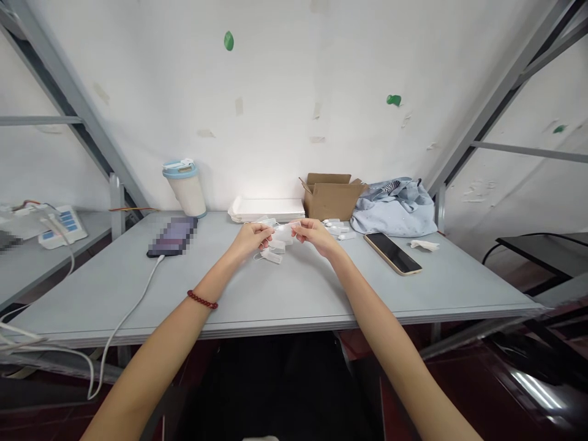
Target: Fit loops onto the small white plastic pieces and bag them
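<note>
Above the middle of the grey table, my left hand and my right hand are closed in pinches at the two ends of a small translucent white plastic piece. Its exact kind is too small to make out. Several similar white pieces, some with thin strings or loops, lie on the table just under and between my hands. More small white pieces lie to the right of my right hand. A red bead bracelet is on my left wrist.
Behind my hands are a white stack and an open cardboard box. Light blue cloth is bunched at right, near a phone and a crumpled tissue. At left stand a cup and a charging phone.
</note>
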Available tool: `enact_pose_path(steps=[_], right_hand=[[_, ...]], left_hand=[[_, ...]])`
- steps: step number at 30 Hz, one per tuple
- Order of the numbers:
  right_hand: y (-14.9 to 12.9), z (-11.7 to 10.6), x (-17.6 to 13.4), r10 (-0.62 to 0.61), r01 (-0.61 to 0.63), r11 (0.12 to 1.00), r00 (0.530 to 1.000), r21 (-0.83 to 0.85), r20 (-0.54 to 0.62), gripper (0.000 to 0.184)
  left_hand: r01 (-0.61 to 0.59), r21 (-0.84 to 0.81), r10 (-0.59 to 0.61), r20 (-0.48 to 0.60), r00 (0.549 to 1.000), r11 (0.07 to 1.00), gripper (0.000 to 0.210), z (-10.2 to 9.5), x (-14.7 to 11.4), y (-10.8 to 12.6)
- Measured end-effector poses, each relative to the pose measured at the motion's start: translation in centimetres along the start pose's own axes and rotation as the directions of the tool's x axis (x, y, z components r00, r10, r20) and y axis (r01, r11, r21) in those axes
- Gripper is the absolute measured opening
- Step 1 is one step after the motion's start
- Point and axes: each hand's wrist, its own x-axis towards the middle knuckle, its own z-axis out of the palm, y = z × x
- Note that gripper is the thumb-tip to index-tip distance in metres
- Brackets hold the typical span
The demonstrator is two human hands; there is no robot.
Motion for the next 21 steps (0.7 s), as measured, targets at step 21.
enact_pose_path(steps=[21], right_hand=[[0.83, 0.01, -0.02, -0.006, 0.006, 1.000, 1.000, -0.008, 0.027, 0.023]], left_hand=[[0.007, -0.004, -0.007, -0.004, 1.000, 1.000, 0.015, 0.90, -0.22, -0.64]])
